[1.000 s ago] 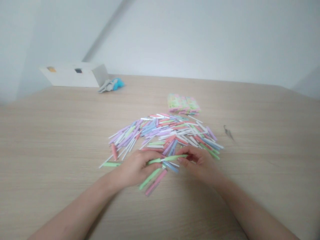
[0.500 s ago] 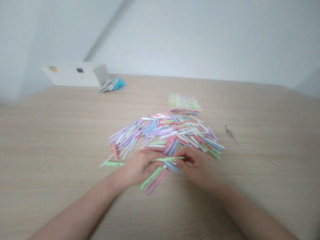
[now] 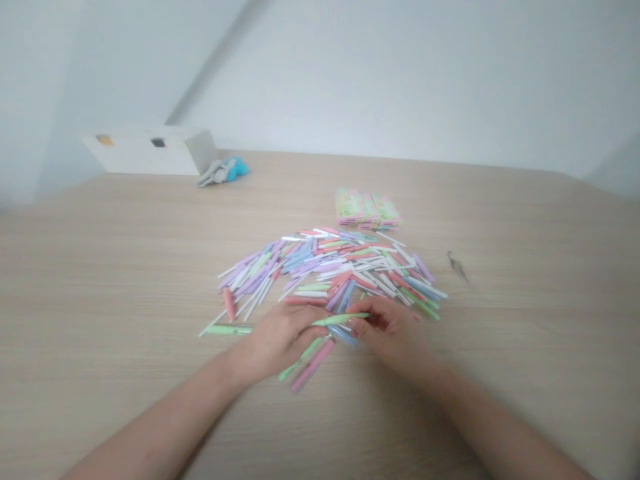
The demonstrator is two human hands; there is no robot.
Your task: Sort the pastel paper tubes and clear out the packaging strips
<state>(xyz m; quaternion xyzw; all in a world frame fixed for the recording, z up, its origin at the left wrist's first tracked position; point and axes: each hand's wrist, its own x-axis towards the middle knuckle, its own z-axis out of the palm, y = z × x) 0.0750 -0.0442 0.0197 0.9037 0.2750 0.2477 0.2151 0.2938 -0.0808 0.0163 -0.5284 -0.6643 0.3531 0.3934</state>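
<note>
A slim light-green pen-like stick point(image 3: 336, 321) lies level between my two hands, just above the table. My left hand point(image 3: 283, 333) is closed with thumb and fingers around its left end. At the other end, the fingertips of my right hand point(image 3: 390, 330) pinch the tip. Behind and under my hands spreads a pile of similar sticks point(image 3: 330, 260) in purple, blue, red, green and white, some with thin white shafts. A pink stick point(image 3: 311, 367) and another green stick point(image 3: 295, 367) lie below my left hand, the green one partly hidden by it. Blur hides fine detail.
A stack of green and pink printed packets point(image 3: 367, 209) stands behind the pile. At the back left are a white box point(image 3: 150, 155) and a crumpled grey and blue item point(image 3: 223, 171), perhaps gloves. A small dark thin object point(image 3: 457, 267) lies right of the pile on the wooden table point(image 3: 525, 267).
My left hand has slid slightly to the right along the green stick, covering more of the loose green stick below. My right hand stays almost still. The pile looks unchanged.
</note>
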